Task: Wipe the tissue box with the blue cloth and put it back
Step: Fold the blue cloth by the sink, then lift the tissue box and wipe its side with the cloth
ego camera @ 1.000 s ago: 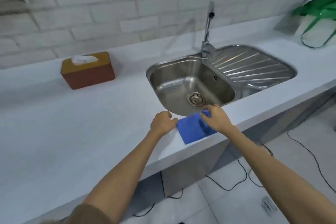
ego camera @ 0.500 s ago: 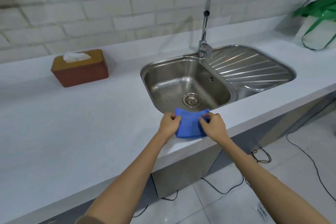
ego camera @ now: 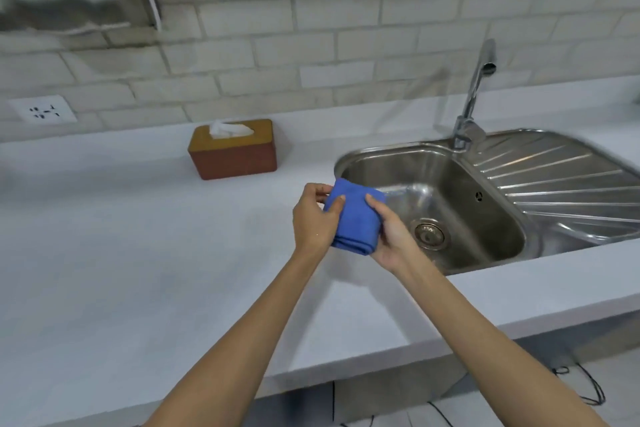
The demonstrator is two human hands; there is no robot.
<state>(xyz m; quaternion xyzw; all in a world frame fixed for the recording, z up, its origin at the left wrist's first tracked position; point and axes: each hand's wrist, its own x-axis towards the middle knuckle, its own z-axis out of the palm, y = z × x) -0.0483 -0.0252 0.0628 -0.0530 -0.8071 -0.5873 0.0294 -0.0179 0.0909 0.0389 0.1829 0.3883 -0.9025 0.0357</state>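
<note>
Tissue box (ego camera: 232, 149) unlabelled; blue cloth (ego camera: 353, 217) between both hands

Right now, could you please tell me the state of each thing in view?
blue cloth: folded, held off the counter by both hands
left hand: gripping cloth
right hand: gripping cloth
tissue box: upright on counter, tissue sticking out, untouched
faucet: no water visible
sink: empty

The tissue box (ego camera: 232, 149) stands on the counter (ego camera: 138, 253) near the back wall, left of the sink (ego camera: 433, 204). The tap (ego camera: 474, 97) rises behind the sink. Both hands hold the cloth (ego camera: 353, 218) between them above the counter, at the sink's left rim, in front of the box.
</note>
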